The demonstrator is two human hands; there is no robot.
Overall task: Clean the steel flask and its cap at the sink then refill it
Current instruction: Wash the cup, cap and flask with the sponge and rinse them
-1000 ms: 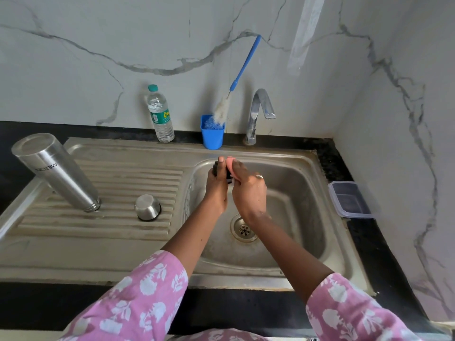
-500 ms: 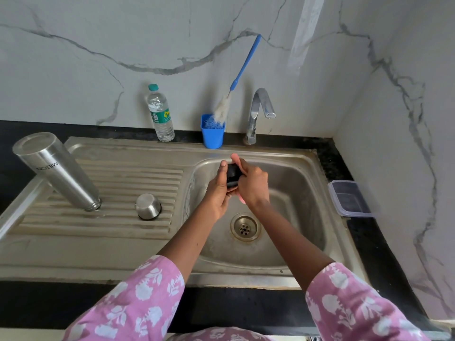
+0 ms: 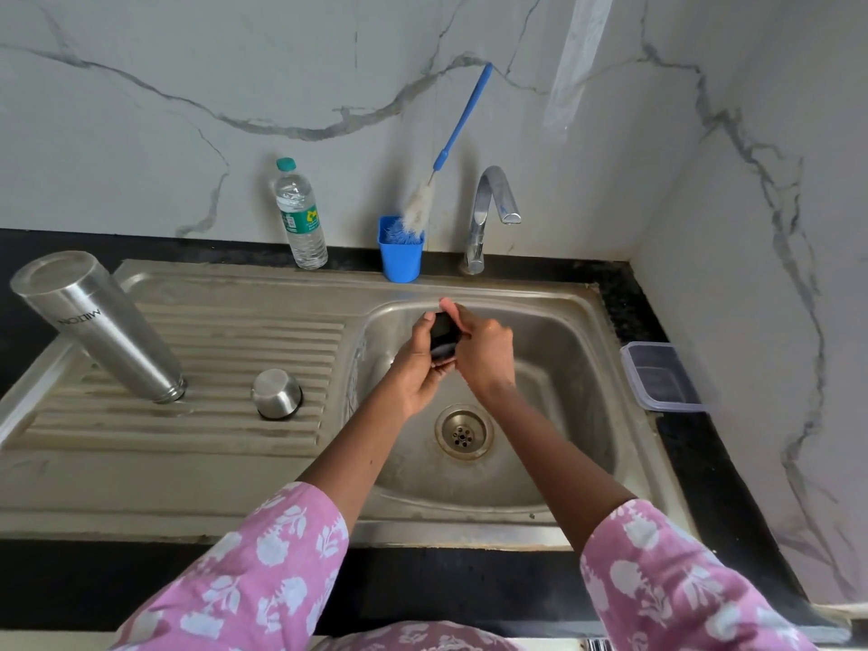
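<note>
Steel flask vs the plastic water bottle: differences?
The steel flask is opaque metal; the plastic water bottle is clear. The flask stands mouth down, uncapped, on the drainboard; the bottle stands upright, teal cap on, on the black counter by the wall. Shared: both sit left of the basin, and neither is being held.

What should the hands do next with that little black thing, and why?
Probably open the tap and rinse the black cap piece. The left hand and right hand both grip it over the sink basin, and no water is running.
</note>
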